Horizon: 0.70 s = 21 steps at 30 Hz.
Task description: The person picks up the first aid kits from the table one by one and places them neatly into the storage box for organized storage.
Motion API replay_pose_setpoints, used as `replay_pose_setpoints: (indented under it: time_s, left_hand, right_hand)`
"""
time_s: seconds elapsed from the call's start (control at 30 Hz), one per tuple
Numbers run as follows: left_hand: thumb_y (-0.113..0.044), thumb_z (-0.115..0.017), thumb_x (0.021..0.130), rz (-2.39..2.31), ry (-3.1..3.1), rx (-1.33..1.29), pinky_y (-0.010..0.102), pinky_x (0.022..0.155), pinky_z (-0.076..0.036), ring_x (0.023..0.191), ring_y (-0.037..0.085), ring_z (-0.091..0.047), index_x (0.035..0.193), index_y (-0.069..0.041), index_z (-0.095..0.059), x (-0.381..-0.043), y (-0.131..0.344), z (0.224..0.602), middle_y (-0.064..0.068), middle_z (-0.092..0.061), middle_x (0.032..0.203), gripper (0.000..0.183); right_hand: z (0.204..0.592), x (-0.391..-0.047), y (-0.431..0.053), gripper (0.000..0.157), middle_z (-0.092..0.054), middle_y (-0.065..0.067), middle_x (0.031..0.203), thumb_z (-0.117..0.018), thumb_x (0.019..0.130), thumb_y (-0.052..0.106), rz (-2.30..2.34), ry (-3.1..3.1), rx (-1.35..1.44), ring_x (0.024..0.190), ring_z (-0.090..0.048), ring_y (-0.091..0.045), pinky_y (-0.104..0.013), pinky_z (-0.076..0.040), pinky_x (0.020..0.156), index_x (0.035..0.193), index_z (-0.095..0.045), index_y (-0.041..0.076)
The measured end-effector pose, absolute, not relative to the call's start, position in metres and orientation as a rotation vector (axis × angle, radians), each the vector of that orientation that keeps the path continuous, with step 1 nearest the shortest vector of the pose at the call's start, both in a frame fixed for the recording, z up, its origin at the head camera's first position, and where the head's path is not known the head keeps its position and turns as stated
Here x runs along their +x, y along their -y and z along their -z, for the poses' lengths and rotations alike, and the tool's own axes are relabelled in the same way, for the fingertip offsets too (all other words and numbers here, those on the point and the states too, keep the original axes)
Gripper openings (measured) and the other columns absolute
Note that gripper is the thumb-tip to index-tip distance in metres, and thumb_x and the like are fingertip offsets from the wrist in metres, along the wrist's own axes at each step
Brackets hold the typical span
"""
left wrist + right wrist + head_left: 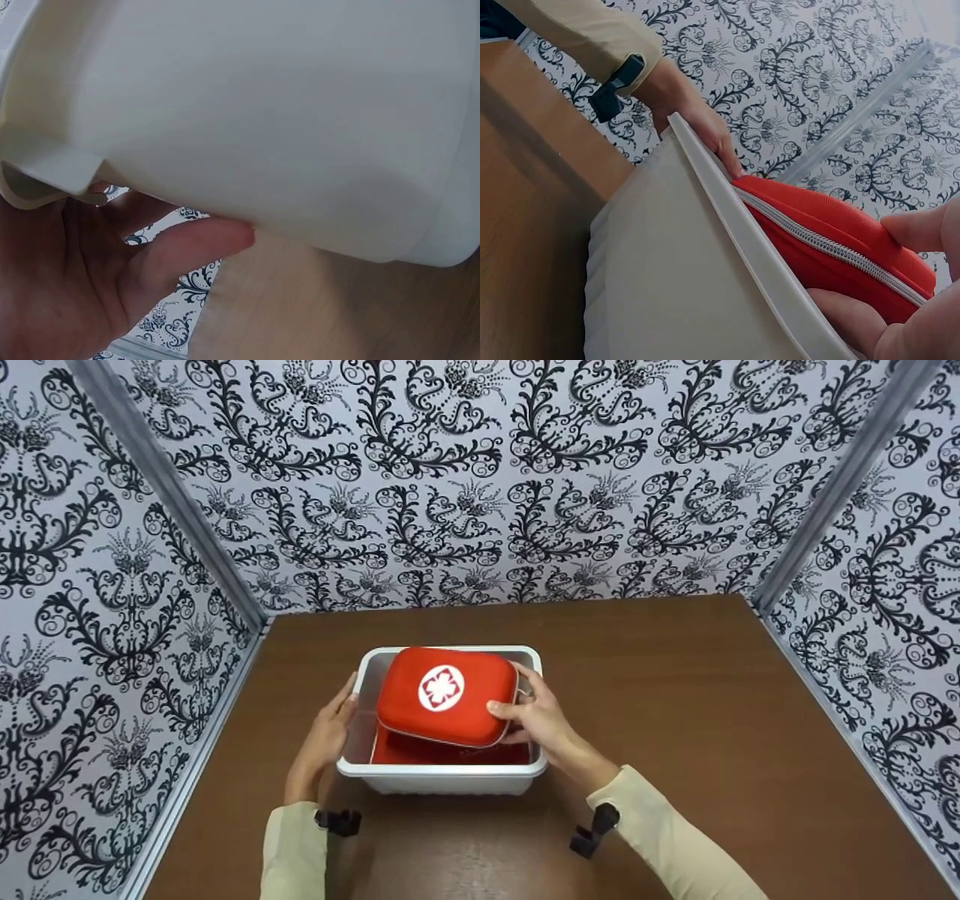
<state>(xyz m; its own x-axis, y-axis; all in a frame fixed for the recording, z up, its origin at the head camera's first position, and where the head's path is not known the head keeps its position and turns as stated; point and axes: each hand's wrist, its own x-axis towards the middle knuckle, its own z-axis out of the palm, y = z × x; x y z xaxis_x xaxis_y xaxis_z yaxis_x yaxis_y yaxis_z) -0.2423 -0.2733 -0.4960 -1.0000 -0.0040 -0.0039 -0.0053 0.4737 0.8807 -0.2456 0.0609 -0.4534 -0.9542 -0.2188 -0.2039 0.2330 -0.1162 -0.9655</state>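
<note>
A red zippered first-aid case (409,679) with a white emblem is tilted over the white plastic bin (442,770). My right hand (538,716) grips the case's right end, thumb on top and fingers underneath. In the right wrist view, the silver zipper (832,246) runs along the case between thumb and fingers. My left hand (330,735) holds the bin's left rim. The left wrist view has the left thumb (202,244) against the bin's outer wall. Below the case, another red item (409,750) lies inside the bin, mostly covered.
The bin stands on a brown wooden table (660,697). Patterned black-and-white panels (465,510) rise behind and at both sides, joined by grey metal posts (832,472). Each wrist bears a black strap mount (341,822).
</note>
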Motion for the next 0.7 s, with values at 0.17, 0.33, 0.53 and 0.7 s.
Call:
replay_pose_setpoints:
  time_s: [0.17,0.33,0.53,0.7]
  left_hand:
    - [-0.028,-0.037,0.11,-1.611,-2.713,-0.005,0.054,0.124,-0.023,0.15,0.037,-0.032,0.159,-0.017,-0.03,-0.243,0.273,0.497,0.016,-0.032,0.162,0.05]
    - [-0.027,-0.039,0.11,-1.643,-2.72,0.014,0.051,0.125,-0.021,0.151,0.035,-0.03,0.158,-0.016,-0.031,-0.243,0.271,0.496,0.016,-0.033,0.162,0.05]
    - [-0.027,-0.039,0.11,-1.64,-2.711,0.02,0.052,0.125,-0.018,0.151,0.035,-0.029,0.159,-0.015,-0.029,-0.243,0.271,0.494,0.016,-0.032,0.162,0.052]
    - [-0.027,-0.038,0.11,-1.611,-2.724,0.009,0.052,0.126,-0.018,0.152,0.035,-0.028,0.159,-0.016,-0.029,-0.243,0.271,0.495,0.016,-0.032,0.163,0.051]
  right_hand:
    - [0.454,-0.245,-0.057,0.082,-0.063,-0.023,0.125,-0.075,0.086,0.008,2.086,-1.863,-0.008,0.083,-0.074,-0.028,-0.047,-0.062,0.068,0.154,-0.034,0.026]
    - [0.455,-0.247,-0.054,0.081,-0.065,-0.022,0.12,-0.077,0.085,0.012,1.982,-1.904,-0.049,0.082,-0.074,-0.028,-0.048,-0.062,0.069,0.153,-0.034,0.024]
    - [0.459,-0.25,-0.051,0.081,-0.067,-0.023,0.119,-0.076,0.085,0.013,1.933,-1.905,-0.077,0.083,-0.074,-0.029,-0.048,-0.062,0.069,0.153,-0.033,0.023]
    - [0.46,-0.25,-0.049,0.079,-0.066,-0.023,0.119,-0.075,0.087,0.012,1.902,-1.908,-0.092,0.086,-0.075,-0.03,-0.048,-0.062,0.07,0.153,-0.033,0.023]
